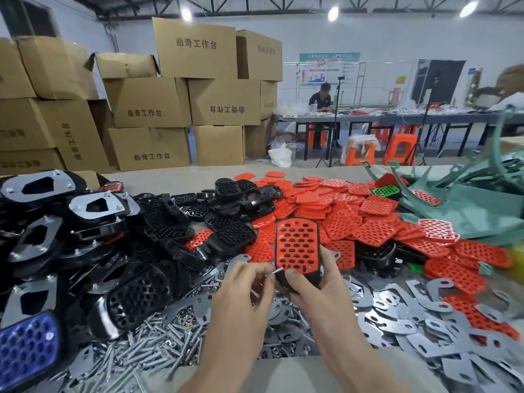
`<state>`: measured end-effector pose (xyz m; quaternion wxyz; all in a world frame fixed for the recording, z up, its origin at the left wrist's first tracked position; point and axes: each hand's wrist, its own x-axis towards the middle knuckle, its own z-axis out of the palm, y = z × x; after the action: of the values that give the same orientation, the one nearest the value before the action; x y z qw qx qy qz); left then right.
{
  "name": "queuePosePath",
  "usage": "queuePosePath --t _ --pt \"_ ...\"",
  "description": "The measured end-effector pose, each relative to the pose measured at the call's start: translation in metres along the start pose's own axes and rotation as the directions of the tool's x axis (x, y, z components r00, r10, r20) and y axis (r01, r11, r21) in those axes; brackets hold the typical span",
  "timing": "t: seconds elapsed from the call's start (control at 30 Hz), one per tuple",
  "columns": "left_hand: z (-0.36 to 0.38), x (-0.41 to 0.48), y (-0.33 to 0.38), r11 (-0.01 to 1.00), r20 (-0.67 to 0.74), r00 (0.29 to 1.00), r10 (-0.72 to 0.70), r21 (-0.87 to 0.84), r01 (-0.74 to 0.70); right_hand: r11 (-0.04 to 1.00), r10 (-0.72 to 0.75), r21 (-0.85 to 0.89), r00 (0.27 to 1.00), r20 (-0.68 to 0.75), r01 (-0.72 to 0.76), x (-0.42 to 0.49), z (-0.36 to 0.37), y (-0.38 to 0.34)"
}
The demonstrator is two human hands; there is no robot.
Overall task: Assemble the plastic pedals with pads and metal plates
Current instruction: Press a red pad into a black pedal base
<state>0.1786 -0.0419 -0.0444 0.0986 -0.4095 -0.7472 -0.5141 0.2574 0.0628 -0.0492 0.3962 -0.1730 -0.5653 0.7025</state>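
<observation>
Two hands met over a crowded counter (283,374); the right hand (319,283) had its grip clamped round the lower end of a black pedal (297,248) faced in red, held upright above the heaps; the left hand (243,282) pinched a small screw (276,270), its tip just beside the pedal's lower left corner. Black pedals (158,222) were piled at the left, some bearing metal plates; loose red pads (354,217) spread across the middle and right; flat metal plates (411,321) lay at the near right, and bolts (158,341) in the near middle; a blue-faced pedal (25,347) sat at the near left corner; green plastic parts (467,205) were heaped at the far right. Behind, cardboard boxes (170,103) were stacked against a white wall; a person (321,100) sat at a second long counter (425,118), with orange stools (399,150) beside it; ceiling lamps (333,13) shone overhead.
</observation>
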Motion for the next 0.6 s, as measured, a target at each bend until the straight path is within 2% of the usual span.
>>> queuePosePath --t 0.17,0.3,0.6 --pt "0.0 -0.003 0.001 0.996 -0.022 0.998 0.062 0.066 -0.06 0.959 -0.14 -0.24 0.989 0.051 0.148 -0.003 0.002 -0.003" --pt "0.001 -0.003 -0.004 0.996 -0.036 0.999 0.018 0.083 -0.015 0.894 -0.216 -0.374 0.969 0.122 0.246 -0.006 0.006 -0.002" --pt "-0.001 0.002 0.0 0.995 0.071 0.993 -0.096 -0.015 0.097 0.805 -0.28 -0.503 0.949 0.147 0.315 -0.012 0.008 -0.001"
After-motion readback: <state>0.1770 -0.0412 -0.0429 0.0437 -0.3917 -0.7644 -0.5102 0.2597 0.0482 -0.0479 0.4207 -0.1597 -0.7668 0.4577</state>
